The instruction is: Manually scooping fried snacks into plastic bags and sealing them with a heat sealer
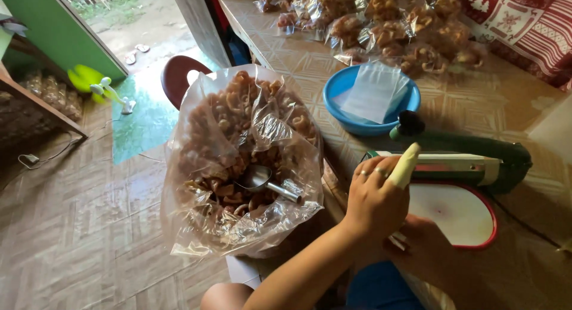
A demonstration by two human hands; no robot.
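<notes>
We saw a big clear plastic sack (238, 161) of brown fried snacks beside the table (476, 101), a metal scoop (262, 180) lying in it. On the table sat a blue bowl (357, 122) holding clear empty bags (375, 90), and behind it a heap of filled snack packets (387, 27). A dark red stool (179, 77) stood behind the sack, near the open doorway.

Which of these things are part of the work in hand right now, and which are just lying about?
In use:
left hand on the heat sealer
right hand
big bag of fried snacks with metal scoop
blue bowl of empty clear bags
sealed snack packs

Lying about:
round tray
maroon stool
green hand fan
</notes>
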